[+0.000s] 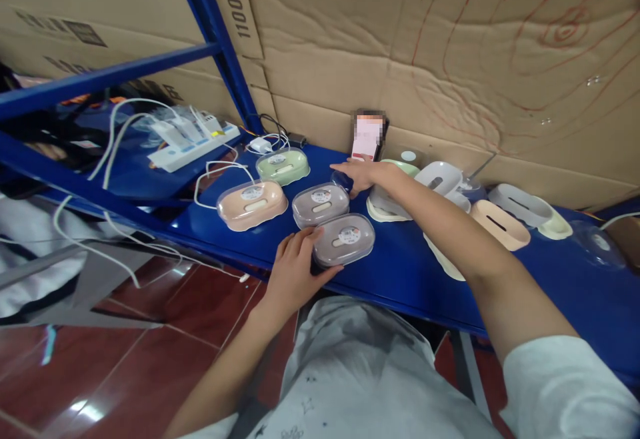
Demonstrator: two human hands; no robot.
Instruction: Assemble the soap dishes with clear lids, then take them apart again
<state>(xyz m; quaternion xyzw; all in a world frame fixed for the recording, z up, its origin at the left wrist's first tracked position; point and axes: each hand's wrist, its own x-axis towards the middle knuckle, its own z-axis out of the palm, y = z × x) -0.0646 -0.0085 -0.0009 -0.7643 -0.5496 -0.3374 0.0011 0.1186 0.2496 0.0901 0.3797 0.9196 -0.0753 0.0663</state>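
A grey-mauve oval soap box [344,239] with a clear domed lid is seen at the front edge of the blue shelf [400,272], lying flat with a round label and a slot visible through the lid; its near left end is gripped by the left hand [293,269], thumb along the front rim and fingers over the top. Just behind it, a second grey-mauve lidded box [320,204] of the same shape is set, lying flat. A small clear item [341,180] beside that box is touched by the right hand [363,174], fingers extended; what it is cannot be told.
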